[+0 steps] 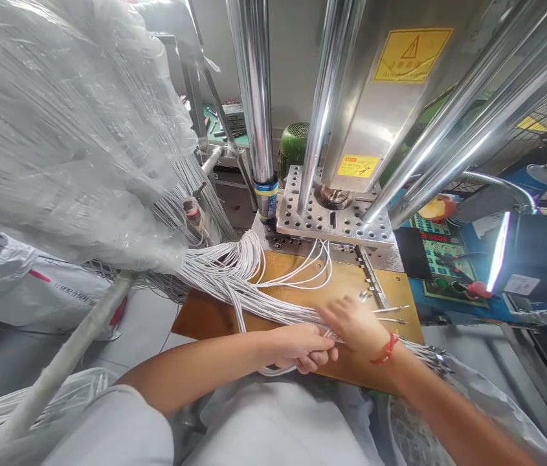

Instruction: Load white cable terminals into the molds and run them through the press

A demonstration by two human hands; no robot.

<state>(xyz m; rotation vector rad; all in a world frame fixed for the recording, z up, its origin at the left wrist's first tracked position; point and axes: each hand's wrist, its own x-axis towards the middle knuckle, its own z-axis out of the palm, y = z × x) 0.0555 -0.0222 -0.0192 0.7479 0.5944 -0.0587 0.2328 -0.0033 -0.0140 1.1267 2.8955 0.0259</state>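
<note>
White-clad lap [273, 427] nearest camera | left hand [306, 347]: fingers curled closed on white cables [254, 299] | right hand [353, 322]: blurred, opening and hold cannot be told | cables: on worktop [348, 279], beyond left hand, axis left-to-right; right hand nearer cable ends [401, 321]

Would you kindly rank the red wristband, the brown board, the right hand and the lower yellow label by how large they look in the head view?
1. Brown board, though partly covered
2. Right hand
3. Lower yellow label
4. Red wristband
</note>
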